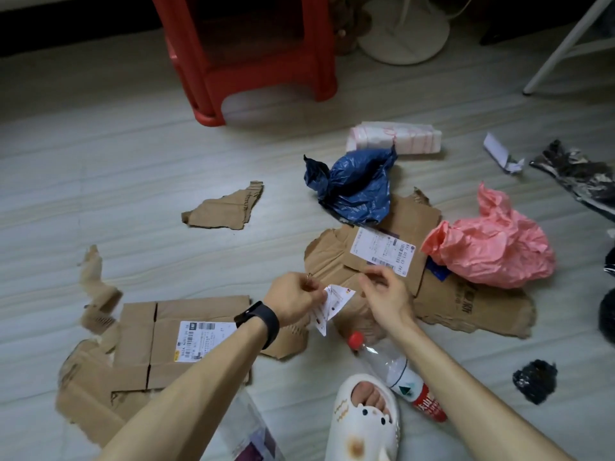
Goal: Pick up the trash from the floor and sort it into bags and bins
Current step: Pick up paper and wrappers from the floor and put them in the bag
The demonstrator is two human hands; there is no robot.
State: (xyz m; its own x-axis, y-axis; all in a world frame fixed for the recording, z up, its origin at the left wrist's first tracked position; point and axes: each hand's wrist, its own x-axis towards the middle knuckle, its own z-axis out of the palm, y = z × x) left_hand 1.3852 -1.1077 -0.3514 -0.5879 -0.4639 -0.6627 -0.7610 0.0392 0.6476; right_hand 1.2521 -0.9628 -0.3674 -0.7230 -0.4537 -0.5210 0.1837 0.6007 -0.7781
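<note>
Left hand [296, 301] pinching scrap [334, 302] mid-scene, above cardboard [466, 304]. Right hand [387, 296] curling at scrap's right corner; grip unclear. We are judging: gripping both corners firmly, crumpling it small.

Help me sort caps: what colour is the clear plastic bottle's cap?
Red; the round bottle cap shows best in head view.

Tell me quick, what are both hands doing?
Left hand: pinches a torn paper label.
Right hand: fingers curled beside the label; grip cannot be told.
</note>
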